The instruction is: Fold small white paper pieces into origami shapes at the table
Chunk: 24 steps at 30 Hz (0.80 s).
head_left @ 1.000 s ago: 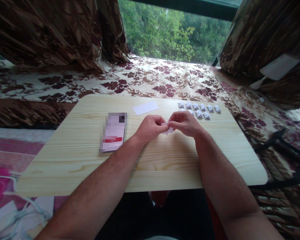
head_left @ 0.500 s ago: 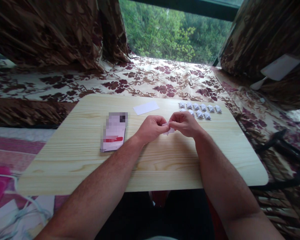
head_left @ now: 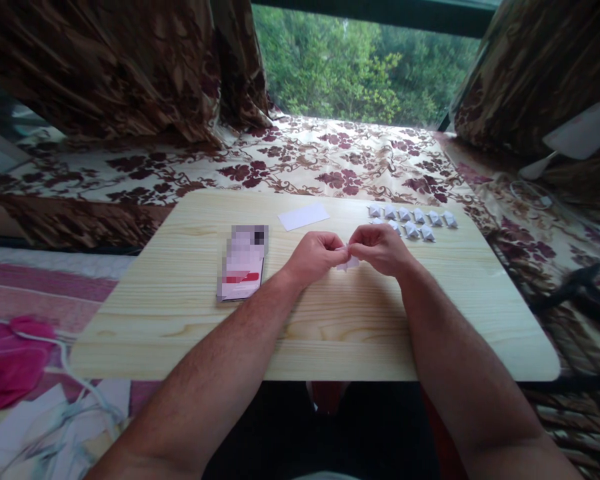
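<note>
Over the middle of a light wooden table, my left hand [head_left: 320, 255] and my right hand [head_left: 381, 248] meet fingertip to fingertip. Both pinch a small piece of folded white paper [head_left: 349, 265], whose lower points stick out below the fingers. The rest of it is covered by my fingertips. Just beyond my right hand, several small white folded-paper shapes [head_left: 419, 216] stand in two rows, the nearer row partly hidden by that hand. A flat white strip of paper [head_left: 304, 217] lies past my left hand.
A phone [head_left: 243, 263], partly blurred out, lies on the wooden table [head_left: 145, 293] left of my left forearm. White cables [head_left: 73, 360] and loose papers [head_left: 35, 417] are at the lower left, beside a pink cloth [head_left: 15, 363]. Floral fabric [head_left: 340, 160] borders the table's far edge.
The view has swung slightly left, so everything sits further right in the picture. My hands keep their pinch on the folded paper, with only slight finger movement.
</note>
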### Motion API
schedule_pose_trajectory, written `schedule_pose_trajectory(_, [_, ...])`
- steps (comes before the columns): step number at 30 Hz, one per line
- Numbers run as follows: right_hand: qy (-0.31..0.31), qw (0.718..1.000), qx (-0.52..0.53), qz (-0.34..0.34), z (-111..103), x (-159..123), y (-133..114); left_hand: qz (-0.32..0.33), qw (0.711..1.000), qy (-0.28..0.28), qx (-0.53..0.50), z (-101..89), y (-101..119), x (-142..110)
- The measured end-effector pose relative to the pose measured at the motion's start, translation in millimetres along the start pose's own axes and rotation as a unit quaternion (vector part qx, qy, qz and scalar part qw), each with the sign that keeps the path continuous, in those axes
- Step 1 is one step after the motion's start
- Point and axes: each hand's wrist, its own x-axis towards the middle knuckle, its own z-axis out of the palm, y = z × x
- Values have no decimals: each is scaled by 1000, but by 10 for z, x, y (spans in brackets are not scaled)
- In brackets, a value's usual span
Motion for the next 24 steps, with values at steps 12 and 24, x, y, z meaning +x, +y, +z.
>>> schedule_pose_trajectory(12, [23, 999, -41, -8, 3, -1, 3, 0, 999, -8, 33, 0, 31, -28])
schedule_pose_trajectory(24, [50, 999, -17, -9, 28, 1, 6, 5, 1000, -3, 30, -8, 19, -18])
